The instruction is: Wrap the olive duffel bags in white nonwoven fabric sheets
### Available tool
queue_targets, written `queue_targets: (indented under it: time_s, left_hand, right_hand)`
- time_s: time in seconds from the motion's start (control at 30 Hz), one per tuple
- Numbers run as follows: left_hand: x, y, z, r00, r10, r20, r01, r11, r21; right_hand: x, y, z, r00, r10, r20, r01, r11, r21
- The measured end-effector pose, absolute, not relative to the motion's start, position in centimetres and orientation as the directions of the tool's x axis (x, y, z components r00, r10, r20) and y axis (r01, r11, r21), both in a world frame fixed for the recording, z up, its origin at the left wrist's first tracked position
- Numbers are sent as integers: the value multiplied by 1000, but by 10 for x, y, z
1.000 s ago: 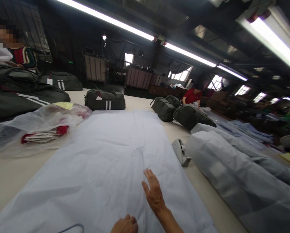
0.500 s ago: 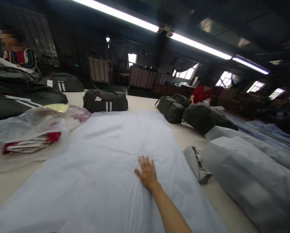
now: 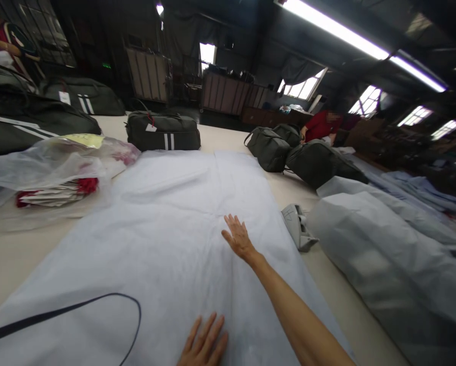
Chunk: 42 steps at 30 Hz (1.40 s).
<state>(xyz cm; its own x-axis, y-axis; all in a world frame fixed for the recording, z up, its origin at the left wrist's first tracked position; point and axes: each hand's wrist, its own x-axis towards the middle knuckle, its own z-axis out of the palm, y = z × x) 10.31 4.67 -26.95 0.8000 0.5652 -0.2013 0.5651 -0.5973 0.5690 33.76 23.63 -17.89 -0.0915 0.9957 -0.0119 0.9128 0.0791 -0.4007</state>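
A long pale blue-white sheet point(image 3: 162, 239), fabric or plastic, lies spread over the table with soft wrinkles and a lengthwise fold right of its middle. My right hand point(image 3: 239, 239) is open on the sheet near that fold, fingers spread and arm reaching forward. Closer to me, at the bottom edge, my left hand point(image 3: 205, 345) rests open with its fingers stretched out; its wrist is out of view. A dark thin strap or cord point(image 3: 115, 295) curves in a loop over the sheet's lower left. Neither hand holds anything.
Dark green duffel bags point(image 3: 164, 131) stand around the table's far side. At left, a clear plastic bag point(image 3: 60, 162) contains red-stringed tags. A grey tape-dispenser-like tool point(image 3: 298, 227) sits right of the sheet, beside large grey plastic bags point(image 3: 372, 254). A person in red point(image 3: 321, 127) stands beyond.
My left hand and the dark strap have come into view at the bottom. The view has tilted down, and my right hand still lies open near the fold.
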Motion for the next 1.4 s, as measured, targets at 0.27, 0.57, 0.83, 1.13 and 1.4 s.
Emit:
queue_targets:
  time_s: [0.27,0.57,0.83,1.13,1.4]
  left_hand:
    - [101,57,-276,801,573,-170,577,-666,473]
    - [107,55,-229,765,569,-300,641,-628,441]
    - [104,55,-206,762,585,-277,642,-631,436]
    - [106,54,-192,755,575,-315,653,-621,433]
    - [105,58,-218,736,600,-313,677,-649,347]
  right_hand:
    - [316,120,-220,-362,931,-48,882,326,-340]
    - [311,85,-209,-286,958,-22,905,263,-333]
    - [332,29,-183,41,980,196,893,52,-447]
    - [393,-118,-229,290,915,282,894,-153,-422]
    - [483,-61,-173,591,783,195,654,-323,-684]
